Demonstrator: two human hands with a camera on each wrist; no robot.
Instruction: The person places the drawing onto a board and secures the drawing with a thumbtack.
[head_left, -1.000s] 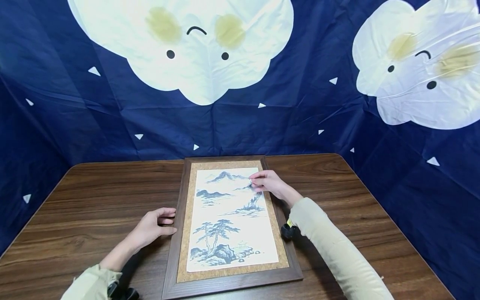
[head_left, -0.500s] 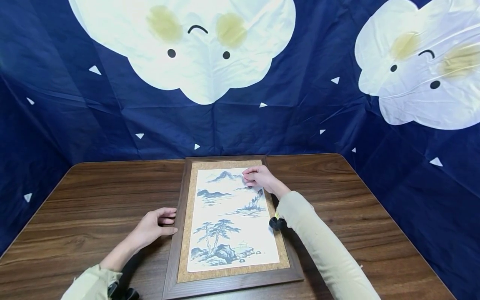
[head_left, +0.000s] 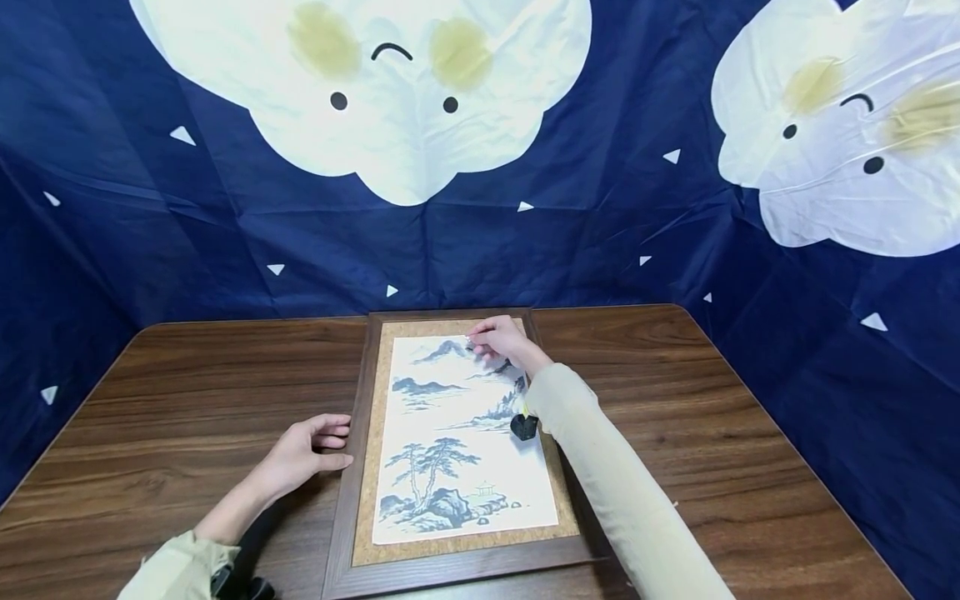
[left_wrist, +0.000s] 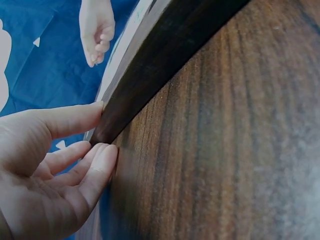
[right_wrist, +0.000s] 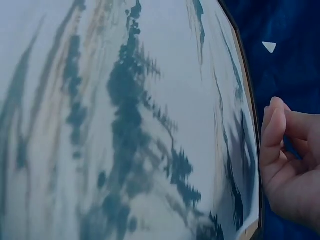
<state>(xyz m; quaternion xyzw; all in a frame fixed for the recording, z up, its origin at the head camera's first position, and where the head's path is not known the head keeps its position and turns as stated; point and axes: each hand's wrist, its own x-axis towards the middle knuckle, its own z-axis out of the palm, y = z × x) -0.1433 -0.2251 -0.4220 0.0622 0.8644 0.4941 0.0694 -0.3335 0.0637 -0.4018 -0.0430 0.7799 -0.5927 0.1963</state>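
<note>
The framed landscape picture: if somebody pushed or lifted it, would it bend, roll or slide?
The frame would probably stay stiff, since its thick, straight borders look like wood. Lying flat, it seems unlikely to roll or tip. It might slide on the smooth-looking tabletop if pushed.

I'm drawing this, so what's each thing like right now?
Wooden frame: lying on the table.
Picture: face up on the cork.
Cork: mostly covered.
Left grip: touching the frame's left side.
Right grip: fingertips pinched over the picture; can't tell if holding anything.
Right sleeve: crossing the frame's right side.
Blue cloth: hanging behind the table, creased.
Big cloud: upside down.
</note>
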